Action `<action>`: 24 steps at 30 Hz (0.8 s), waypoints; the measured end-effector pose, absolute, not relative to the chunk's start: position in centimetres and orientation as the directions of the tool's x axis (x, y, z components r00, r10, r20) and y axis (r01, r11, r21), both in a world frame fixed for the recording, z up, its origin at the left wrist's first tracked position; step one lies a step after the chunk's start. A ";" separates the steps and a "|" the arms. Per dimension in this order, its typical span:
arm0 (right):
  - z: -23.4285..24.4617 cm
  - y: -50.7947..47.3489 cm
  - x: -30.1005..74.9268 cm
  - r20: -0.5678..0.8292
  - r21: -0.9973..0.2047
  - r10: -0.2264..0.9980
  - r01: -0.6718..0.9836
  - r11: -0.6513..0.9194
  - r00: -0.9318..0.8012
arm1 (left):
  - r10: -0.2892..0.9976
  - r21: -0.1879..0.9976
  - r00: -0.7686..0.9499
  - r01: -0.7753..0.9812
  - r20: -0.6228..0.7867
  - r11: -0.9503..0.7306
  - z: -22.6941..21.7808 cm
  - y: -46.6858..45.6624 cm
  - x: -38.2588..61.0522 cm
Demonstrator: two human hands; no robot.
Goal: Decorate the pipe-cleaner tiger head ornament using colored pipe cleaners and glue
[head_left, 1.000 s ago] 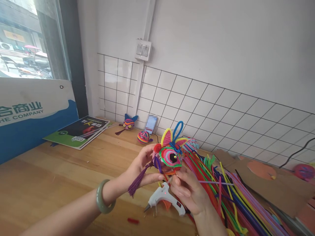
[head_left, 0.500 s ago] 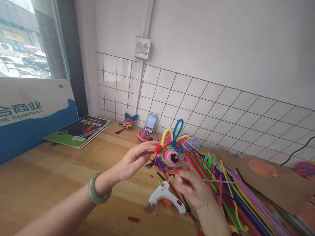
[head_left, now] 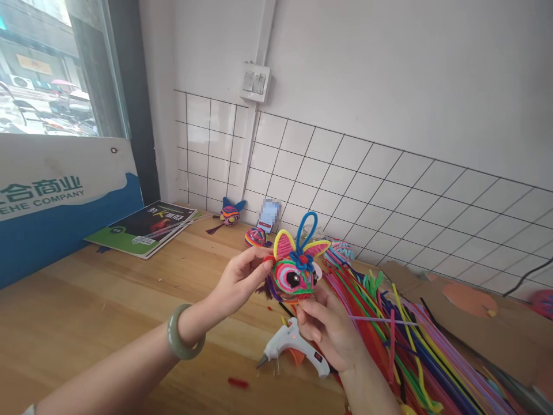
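Plainly, you have the toy up off the bench, between your two hands, its big-eyed face turned partly towards you. Your left hand has thumb and forefinger drawn narrow on the red bobble at its side; your right hand grips it from below, fingers bent under the chin. That split probably makes sense: the right bears the weight, the left steadies the toy, and the ears, flower and blue loop stay free of your grip.

Below, the gun lies close to your right hand, likely for easy reach, its red light showing. Its nozzle points to the left, away from that hand, with a thin wire stand near the tip, perhaps to lift it off the wood. The stems lie sorted roughly lengthwise at the right, which probably makes a colour easy to pick. Near the wall, a second toy and a striped ball sit beside the phone.

As for containers, the stems lie loose, not in a box. Something clear behind the loop may be a dish; you cannot tell what it holds.
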State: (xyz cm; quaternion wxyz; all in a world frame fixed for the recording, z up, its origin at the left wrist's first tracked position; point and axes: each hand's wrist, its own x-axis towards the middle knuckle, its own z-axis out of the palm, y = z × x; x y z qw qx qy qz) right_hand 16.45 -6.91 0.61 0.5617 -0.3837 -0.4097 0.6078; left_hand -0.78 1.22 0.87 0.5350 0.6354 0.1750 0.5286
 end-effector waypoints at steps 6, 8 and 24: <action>0.6 -6.9 16.1 -0.012 -0.948 0.998 -0.316 -0.032 -0.066 | 0.800 0.878 0.381 -0.319 0.464 -0.357 0.7 1.3 -0.6; 0.6 -6.8 16.0 -0.016 -0.948 0.998 -0.316 -0.034 -0.060 | 0.808 0.879 0.370 -0.326 0.458 -0.348 0.6 1.2 -0.6; 0.4 -6.8 16.0 -0.011 -0.944 1.000 -0.330 -0.019 -0.027 | 0.785 0.876 0.392 -0.243 0.481 -0.415 -0.1 2.1 -1.3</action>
